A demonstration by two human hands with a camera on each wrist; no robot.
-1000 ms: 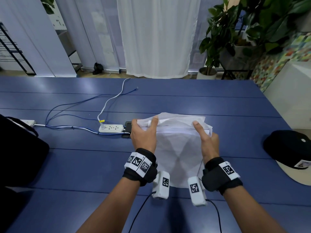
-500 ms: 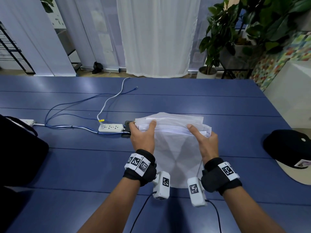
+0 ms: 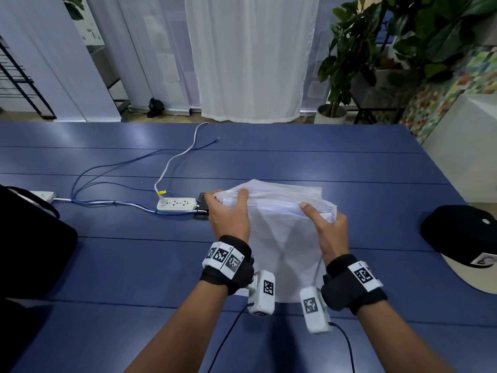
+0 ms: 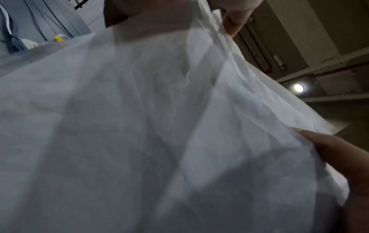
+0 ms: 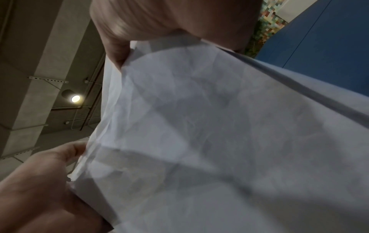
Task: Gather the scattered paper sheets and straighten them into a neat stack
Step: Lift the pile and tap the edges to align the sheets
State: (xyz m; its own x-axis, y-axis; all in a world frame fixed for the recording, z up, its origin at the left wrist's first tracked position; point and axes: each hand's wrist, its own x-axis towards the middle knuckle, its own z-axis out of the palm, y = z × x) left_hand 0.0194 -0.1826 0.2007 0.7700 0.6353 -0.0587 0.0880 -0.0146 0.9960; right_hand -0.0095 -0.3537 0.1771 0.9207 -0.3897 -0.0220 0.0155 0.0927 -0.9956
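Both hands clamp the paper sheets [image 3: 282, 238] upright mid-table, left hand [image 3: 228, 219] and right hand [image 3: 326, 227] pinching the ragged top edge. Power strip [image 3: 176, 204] just left, black cap [image 3: 462, 232] at the table's [image 3: 134, 265] right edge. Wrist views show creased paper.

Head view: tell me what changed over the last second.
The right hand slid from upright toward the papers' right corner, its thumb now lying along the top edge. The top edges look a little more bunched. The left hand kept gripping the left corner. Power strip and cap stayed put.
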